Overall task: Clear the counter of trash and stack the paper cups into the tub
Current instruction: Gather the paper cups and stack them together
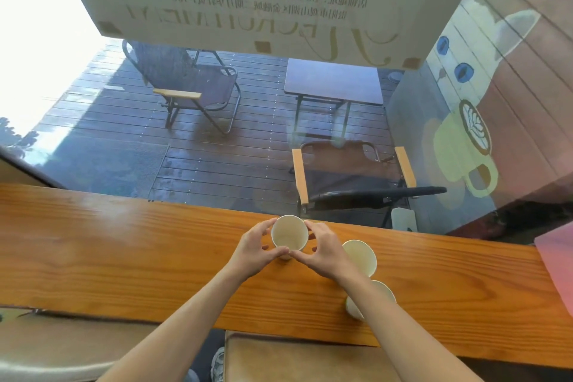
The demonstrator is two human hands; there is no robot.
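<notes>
Three white paper cups stand upright on a long wooden counter [124, 257]. The far cup [289, 234] sits near the counter's window edge, and both hands wrap it: my left hand [255, 246] on its left side, my right hand [325, 250] on its right, thumbs meeting at the front. A second cup [361, 256] stands just right of my right hand. A third cup [370, 299] is nearer to me, partly hidden by my right forearm. No tub is in view.
A window runs along the counter's far edge, with deck chairs and a small table outside. A pink object [558, 260] lies on the counter at the far right. A brown padded stool [294, 357] stands under the counter's near edge.
</notes>
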